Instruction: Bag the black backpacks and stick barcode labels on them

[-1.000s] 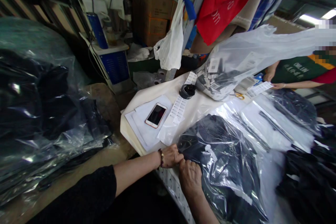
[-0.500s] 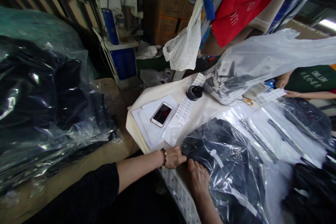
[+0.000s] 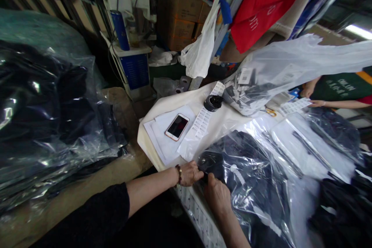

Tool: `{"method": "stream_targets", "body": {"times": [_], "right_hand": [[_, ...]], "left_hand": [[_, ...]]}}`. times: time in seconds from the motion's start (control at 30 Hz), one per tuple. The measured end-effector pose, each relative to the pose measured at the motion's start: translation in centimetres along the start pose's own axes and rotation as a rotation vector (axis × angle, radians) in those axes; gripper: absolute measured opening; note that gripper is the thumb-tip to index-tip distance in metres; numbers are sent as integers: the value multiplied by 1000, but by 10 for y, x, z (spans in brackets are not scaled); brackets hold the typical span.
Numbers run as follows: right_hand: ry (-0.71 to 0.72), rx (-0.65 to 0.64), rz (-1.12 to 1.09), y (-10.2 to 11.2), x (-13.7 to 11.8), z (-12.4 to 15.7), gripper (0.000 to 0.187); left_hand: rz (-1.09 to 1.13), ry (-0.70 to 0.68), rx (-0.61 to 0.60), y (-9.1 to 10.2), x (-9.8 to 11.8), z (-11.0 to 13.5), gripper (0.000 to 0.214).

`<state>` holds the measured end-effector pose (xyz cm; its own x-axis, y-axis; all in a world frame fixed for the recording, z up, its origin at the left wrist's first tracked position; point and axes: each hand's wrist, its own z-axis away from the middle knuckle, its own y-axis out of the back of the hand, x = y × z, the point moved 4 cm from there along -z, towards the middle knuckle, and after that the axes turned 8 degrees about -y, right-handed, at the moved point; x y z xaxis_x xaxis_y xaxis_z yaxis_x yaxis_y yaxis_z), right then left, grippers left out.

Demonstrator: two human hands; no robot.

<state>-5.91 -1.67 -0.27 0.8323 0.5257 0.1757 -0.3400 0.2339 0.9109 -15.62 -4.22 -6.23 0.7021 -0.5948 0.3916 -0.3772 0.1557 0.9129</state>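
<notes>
A dark garment in a clear plastic bag (image 3: 250, 178) lies on the white-covered table (image 3: 174, 102) in front of me. My left hand (image 3: 190, 173), with a bead bracelet at the wrist, pinches the bag's near corner with closed fingers. My right hand (image 3: 217, 197) rests just beside it on the bag's near edge, fingers curled onto the plastic. The two hands nearly touch.
A phone (image 3: 177, 126) lies on white papers (image 3: 162, 139), beside a strip of labels (image 3: 203, 120) and a black tape roll (image 3: 213, 102). A big clear bag of tags (image 3: 261, 85) sits behind. Bagged dark garments (image 3: 49, 112) pile at left. Another person's hands (image 3: 308, 87) work at far right.
The view shifted slightly. My hands stay at the bag's near corner, the right one sliding a little lower along the edge.
</notes>
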Motion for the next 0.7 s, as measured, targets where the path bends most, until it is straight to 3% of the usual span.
{"method": "stream_targets", "body": {"times": [0.33, 0.5, 0.6, 0.7], "right_hand": [[-146, -23, -74, 11, -5, 2, 29], [-196, -2, -208, 9, 15, -7, 25], [-193, 22, -290, 10, 32, -8, 27], [-238, 79, -355, 11, 54, 2, 14]], "left_hand": [[-53, 18, 81, -12, -1, 7, 16], [-105, 5, 135, -15, -2, 11, 20], [-109, -23, 171, -6, -2, 11, 21], [-87, -41, 257, 9, -1, 15, 23]]}}
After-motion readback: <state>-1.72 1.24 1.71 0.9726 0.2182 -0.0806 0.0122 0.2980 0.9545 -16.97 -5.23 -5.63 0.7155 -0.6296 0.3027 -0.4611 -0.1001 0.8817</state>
